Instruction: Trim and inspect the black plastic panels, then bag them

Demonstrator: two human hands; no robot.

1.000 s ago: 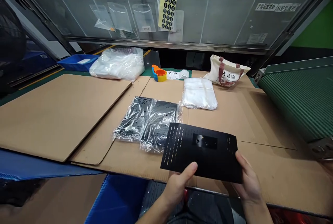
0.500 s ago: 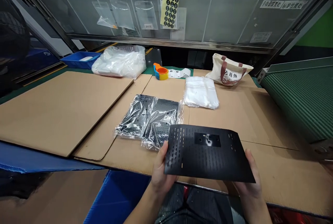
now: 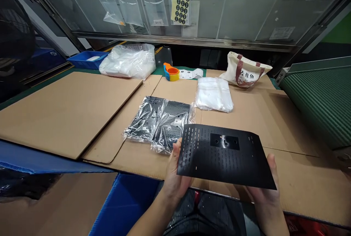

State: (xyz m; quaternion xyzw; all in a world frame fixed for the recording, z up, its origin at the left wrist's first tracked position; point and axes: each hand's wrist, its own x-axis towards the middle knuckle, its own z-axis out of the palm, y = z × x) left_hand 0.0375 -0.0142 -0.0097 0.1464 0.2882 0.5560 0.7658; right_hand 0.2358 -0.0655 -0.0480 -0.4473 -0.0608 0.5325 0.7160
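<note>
A thin black slotted panel [image 3: 222, 166], with a glossy rectangle near its far edge, is held up above the front of the table. My left hand [image 3: 175, 177] grips its left edge, thumb along the side and fingers underneath. At the right edge my right hand [image 3: 265, 188] holds it the same way, its fingers mostly hidden below. Just beyond the panel lie two black panels in clear plastic bags [image 3: 161, 122], one overlapping the other. A stack of clear plastic bags [image 3: 214, 95] sits farther back.
Cardboard [image 3: 290, 130] covers the table, with a raised sheet [image 3: 65, 111] at left. Along the back are a blue tray [image 3: 87, 60], a bulky plastic bundle [image 3: 128, 62], a colourful tape roll [image 3: 172, 74] and a canvas bag [image 3: 245, 71]. A green conveyor belt [image 3: 323, 97] borders the right.
The panel and both hands have shifted slightly right and up in the picture, with the panel tilted a little more. The whole view has moved slightly; the grip is unchanged.
</note>
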